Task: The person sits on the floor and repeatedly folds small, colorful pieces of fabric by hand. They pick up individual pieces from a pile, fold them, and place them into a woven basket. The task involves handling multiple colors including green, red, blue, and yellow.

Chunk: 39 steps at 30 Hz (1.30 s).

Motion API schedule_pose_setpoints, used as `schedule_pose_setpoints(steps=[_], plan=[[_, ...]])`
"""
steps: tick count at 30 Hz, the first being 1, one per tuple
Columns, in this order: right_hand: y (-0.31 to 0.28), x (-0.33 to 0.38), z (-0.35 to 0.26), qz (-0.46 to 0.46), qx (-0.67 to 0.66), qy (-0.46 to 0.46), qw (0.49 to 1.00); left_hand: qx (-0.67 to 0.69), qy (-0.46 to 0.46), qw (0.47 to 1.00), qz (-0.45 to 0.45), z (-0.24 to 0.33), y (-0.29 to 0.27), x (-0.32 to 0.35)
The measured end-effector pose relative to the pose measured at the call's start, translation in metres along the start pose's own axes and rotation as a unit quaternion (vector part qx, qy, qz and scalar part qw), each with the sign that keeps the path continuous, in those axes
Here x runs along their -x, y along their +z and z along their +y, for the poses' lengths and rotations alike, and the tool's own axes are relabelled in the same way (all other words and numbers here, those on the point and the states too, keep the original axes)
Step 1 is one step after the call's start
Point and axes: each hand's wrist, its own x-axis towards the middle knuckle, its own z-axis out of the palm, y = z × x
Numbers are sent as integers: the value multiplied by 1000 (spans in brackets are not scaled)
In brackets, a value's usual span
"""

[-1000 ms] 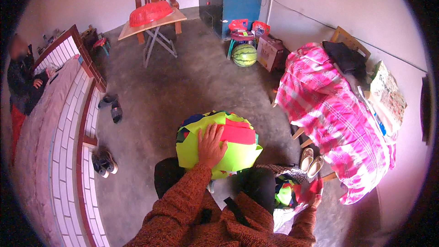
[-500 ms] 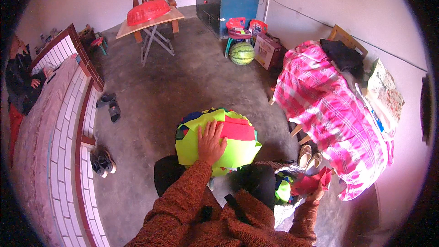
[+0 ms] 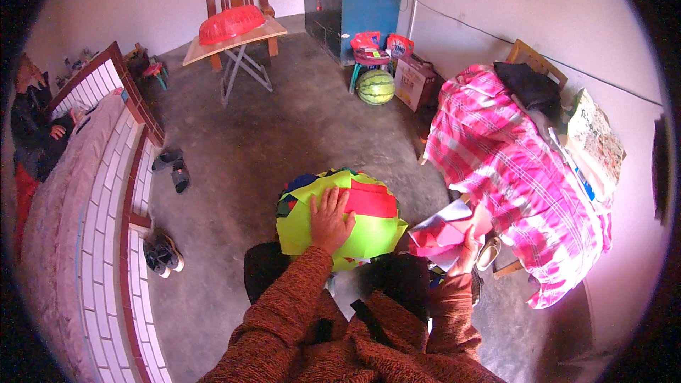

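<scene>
My left hand (image 3: pixel 331 220) lies flat, fingers stretched out, on a bright yellow-green piece of cloth (image 3: pixel 298 230). That cloth covers much of a round, low thing in front of my knees, with dark blue and green scraps showing at its far rim. A red cloth piece (image 3: pixel 372 201) lies on top, just right of my fingers. My right hand (image 3: pixel 464 254) is closed around some folded red cloth pieces (image 3: pixel 443 236) with pale parts among them, held up to the right of the round thing. The bag below is mostly hidden by my right arm.
To the right stands furniture draped with a pink plaid cloth (image 3: pixel 496 149). A pale shoe (image 3: pixel 489 253) sits by it. Dark shoes (image 3: pixel 163 255) and slippers (image 3: pixel 174 168) lie left, beside a tiled bed platform (image 3: pixel 103 234) where a person sits. Ahead are a watermelon (image 3: pixel 375 86) and folding table (image 3: pixel 237 37).
My right hand has come up and inward from beside the bag, bringing the red cloth pieces nearer the round thing. My left hand stays on the yellow-green cloth.
</scene>
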Motion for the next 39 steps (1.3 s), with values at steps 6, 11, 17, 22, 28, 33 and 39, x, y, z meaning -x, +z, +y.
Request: schedule_pose_setpoints(steps=[6,11,17,22,28,33,39], plan=[[16,-15,42,-47,-171,89,980,5,5,1000,-19,10,-7,-2],[39,-13,61,-55,-206,134,968,-35,17,999,9,-3,9,5],[53,2,55,-71,-230,153,958,-8,32,999,9,-4,16,4],[55,7,60,-40,-182,120,975,8,30,999,18,-6,11,2],[47,10,72,-48,-138,135,980,346,-49,934,76,22,-42,-2],[46,16,83,-62,-111,149,981,598,-160,785,-34,61,-94,11],[55,21,90,-64,-158,171,970,379,40,920,94,91,-119,13]])
